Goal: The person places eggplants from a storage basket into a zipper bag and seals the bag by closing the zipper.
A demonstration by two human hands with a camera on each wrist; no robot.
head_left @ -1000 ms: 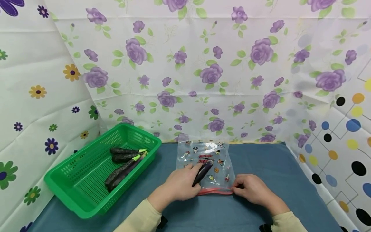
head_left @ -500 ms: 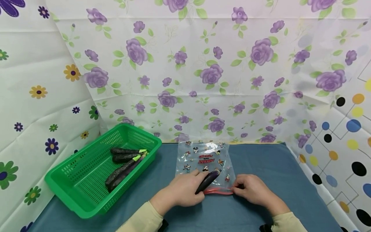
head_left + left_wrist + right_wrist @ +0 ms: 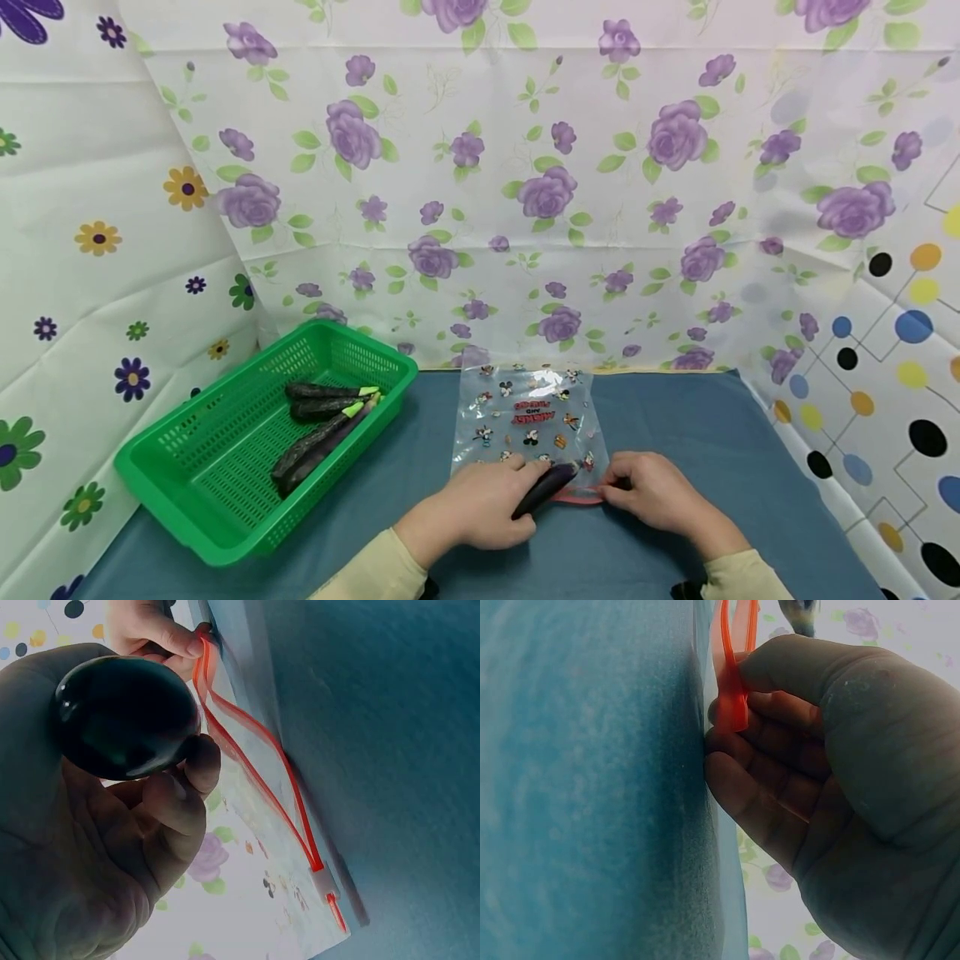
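Observation:
A clear zip bag (image 3: 517, 417) printed with cartoon figures lies on the cloth, its red zip edge (image 3: 579, 496) towards me. My left hand (image 3: 480, 504) grips a dark purple eggplant (image 3: 546, 490) above that edge, the stem end pointing right and away. In the left wrist view the eggplant's (image 3: 124, 716) rounded end faces the camera, and the red zip strips (image 3: 251, 742) stand a little apart, with a pale slider (image 3: 324, 881) near one end. My right hand (image 3: 651, 490) pinches the zip's right corner; in the right wrist view thumb and fingers hold the red strip (image 3: 733, 690).
A green plastic basket (image 3: 187, 517) stands at the left, with several dark eggplants (image 3: 318, 446) in it. Blue-grey cloth (image 3: 675, 408) covers the table. Flowered sheets (image 3: 487, 208) rise behind and at the left, a dotted one (image 3: 885, 400) at the right.
My left hand has moved the eggplant towards me and to the right, down to the zip edge, uncovering the bag's red print. The right hand has stayed at the corner.

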